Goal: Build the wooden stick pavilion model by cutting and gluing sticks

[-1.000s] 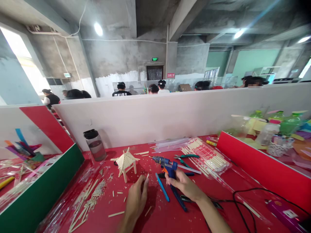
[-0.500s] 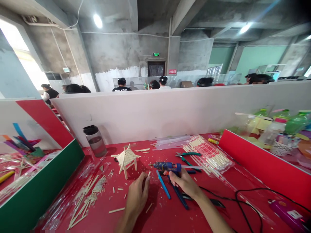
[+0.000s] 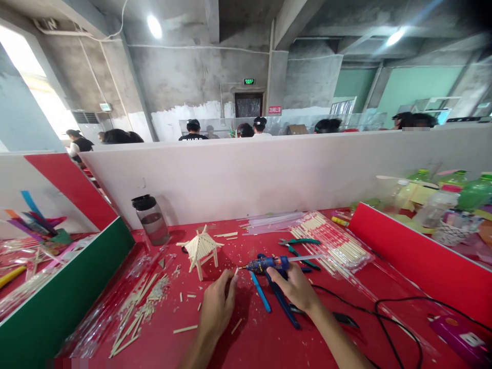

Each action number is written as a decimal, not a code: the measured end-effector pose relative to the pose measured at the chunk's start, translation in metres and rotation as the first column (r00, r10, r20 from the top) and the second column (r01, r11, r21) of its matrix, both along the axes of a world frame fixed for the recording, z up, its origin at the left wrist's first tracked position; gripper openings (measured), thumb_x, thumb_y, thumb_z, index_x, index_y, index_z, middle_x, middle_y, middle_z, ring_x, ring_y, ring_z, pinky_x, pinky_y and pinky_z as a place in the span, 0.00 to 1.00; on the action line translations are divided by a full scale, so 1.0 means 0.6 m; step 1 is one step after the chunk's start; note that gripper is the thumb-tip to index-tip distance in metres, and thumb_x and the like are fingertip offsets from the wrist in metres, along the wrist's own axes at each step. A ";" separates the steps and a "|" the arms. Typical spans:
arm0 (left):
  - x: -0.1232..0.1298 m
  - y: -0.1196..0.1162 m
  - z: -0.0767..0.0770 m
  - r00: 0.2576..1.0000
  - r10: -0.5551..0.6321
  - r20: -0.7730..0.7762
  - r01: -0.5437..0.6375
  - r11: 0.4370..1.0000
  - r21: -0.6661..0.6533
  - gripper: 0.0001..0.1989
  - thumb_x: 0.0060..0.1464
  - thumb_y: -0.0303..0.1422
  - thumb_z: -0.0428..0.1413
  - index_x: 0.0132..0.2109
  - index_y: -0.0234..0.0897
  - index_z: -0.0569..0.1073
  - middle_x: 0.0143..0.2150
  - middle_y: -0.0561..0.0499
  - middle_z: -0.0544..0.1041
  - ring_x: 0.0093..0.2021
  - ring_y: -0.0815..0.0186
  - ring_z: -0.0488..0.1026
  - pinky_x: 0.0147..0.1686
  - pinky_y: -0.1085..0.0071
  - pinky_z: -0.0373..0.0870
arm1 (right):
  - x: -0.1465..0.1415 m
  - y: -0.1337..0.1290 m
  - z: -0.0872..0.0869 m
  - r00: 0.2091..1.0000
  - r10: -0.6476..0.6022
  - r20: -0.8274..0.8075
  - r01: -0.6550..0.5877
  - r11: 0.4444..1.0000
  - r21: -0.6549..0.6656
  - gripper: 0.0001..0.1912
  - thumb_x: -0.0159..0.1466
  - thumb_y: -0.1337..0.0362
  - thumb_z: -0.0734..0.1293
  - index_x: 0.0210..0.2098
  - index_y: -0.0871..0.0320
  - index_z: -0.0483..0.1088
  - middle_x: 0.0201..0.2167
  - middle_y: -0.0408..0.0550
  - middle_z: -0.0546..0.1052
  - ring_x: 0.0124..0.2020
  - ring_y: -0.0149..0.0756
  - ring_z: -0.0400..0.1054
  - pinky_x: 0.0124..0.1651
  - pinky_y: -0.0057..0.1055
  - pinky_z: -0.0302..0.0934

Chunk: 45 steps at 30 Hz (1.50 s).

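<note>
My right hand (image 3: 294, 284) is wrapped round a blue hot glue gun (image 3: 269, 264), a clear glue stick poking out of its back. The gun's nozzle points left, at or very near the tip of a short wooden stick (image 3: 236, 272). That stick is pinched between the thumb and fingers of my left hand (image 3: 220, 297). Whether nozzle and stick touch, I cannot tell. Just beyond my left hand, a small pavilion model (image 3: 202, 248) made of wooden sticks stands on legs under a sloped roof. A blue pen (image 3: 260, 292) lies between my hands.
Green-handled pliers (image 3: 302, 248) lie by packaged sticks (image 3: 332, 241) at the right. Loose stick pieces (image 3: 140, 312) and plastic wrap cover the left side. A water bottle (image 3: 151, 220) stands at the back. A black cable (image 3: 346, 306) runs right. Low partitions (image 3: 415, 256) edge the table.
My right hand has brought the glue gun slightly left and turned it, so its nozzle is now at the tip of the stick. My left hand stays nearly still.
</note>
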<state>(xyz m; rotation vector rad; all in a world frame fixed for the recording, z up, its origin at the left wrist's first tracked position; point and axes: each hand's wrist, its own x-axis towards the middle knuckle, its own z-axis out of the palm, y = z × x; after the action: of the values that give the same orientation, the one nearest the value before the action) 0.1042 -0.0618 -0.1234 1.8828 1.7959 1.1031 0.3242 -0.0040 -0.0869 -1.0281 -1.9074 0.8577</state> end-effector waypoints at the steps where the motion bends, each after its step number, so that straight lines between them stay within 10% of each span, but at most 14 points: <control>1: 0.000 0.000 0.000 1.000 0.000 -0.001 0.000 1.000 0.003 0.15 0.66 0.40 0.42 0.35 0.38 0.65 0.27 0.55 0.70 0.27 0.69 0.69 0.30 0.76 0.58 | -0.001 0.000 0.000 1.000 0.003 0.001 -0.003 1.000 0.004 0.20 0.66 0.50 0.61 0.28 0.58 0.73 0.25 0.46 0.76 0.29 0.39 0.70 0.38 0.31 0.62; 45: 0.000 0.000 0.008 0.995 0.080 -0.053 -0.078 0.997 0.029 0.15 0.63 0.41 0.46 0.33 0.38 0.68 0.26 0.53 0.74 0.25 0.68 0.70 0.27 0.75 0.58 | -0.005 -0.004 -0.002 0.998 0.006 0.054 -0.007 1.000 0.019 0.18 0.66 0.50 0.62 0.36 0.56 0.75 0.34 0.50 0.79 0.39 0.46 0.72 0.44 0.35 0.62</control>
<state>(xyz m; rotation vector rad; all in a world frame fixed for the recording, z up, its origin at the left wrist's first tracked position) 0.1042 -0.0621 -0.1189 1.8887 1.9097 1.1183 0.3215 -0.0064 -0.0882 -1.0439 -1.9618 0.8212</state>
